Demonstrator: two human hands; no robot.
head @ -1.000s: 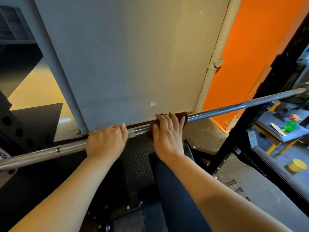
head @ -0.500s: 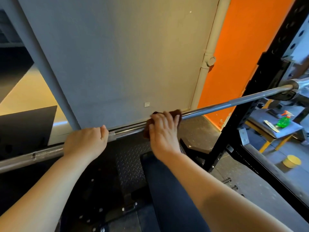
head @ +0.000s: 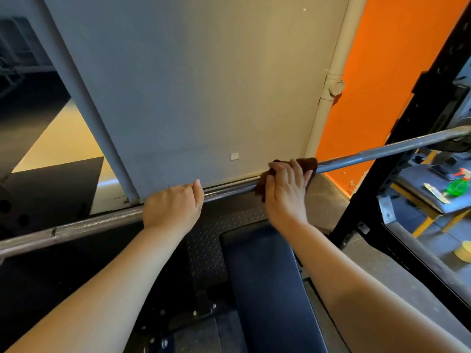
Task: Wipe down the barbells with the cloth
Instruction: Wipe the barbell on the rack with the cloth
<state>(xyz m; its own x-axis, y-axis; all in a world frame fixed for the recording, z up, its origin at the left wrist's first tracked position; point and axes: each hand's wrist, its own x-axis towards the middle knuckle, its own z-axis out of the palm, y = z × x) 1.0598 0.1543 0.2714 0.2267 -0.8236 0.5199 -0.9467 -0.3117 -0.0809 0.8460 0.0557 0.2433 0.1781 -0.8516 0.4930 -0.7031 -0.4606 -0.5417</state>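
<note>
A long steel barbell point(head: 382, 151) runs across the view from lower left to upper right, its right end resting in a black rack point(head: 407, 138). My left hand point(head: 173, 207) grips the bar near its middle, fingers curled over it. To the right of it, my right hand point(head: 288, 189) holds a dark brown cloth point(head: 309, 163) wrapped round the bar. The cloth shows past my fingertips and under my palm.
A dark padded bench point(head: 267, 276) lies below the bar between my arms. A grey wall and an orange wall with a white pipe point(head: 331, 85) stand behind. At the right, a low bench holds a green spray bottle point(head: 458, 186); a yellow tape roll point(head: 463, 250) lies on the floor.
My right hand has slid the cloth to the right along the bar. My left hand keeps its grip on the bar; the view has shifted a little.
</note>
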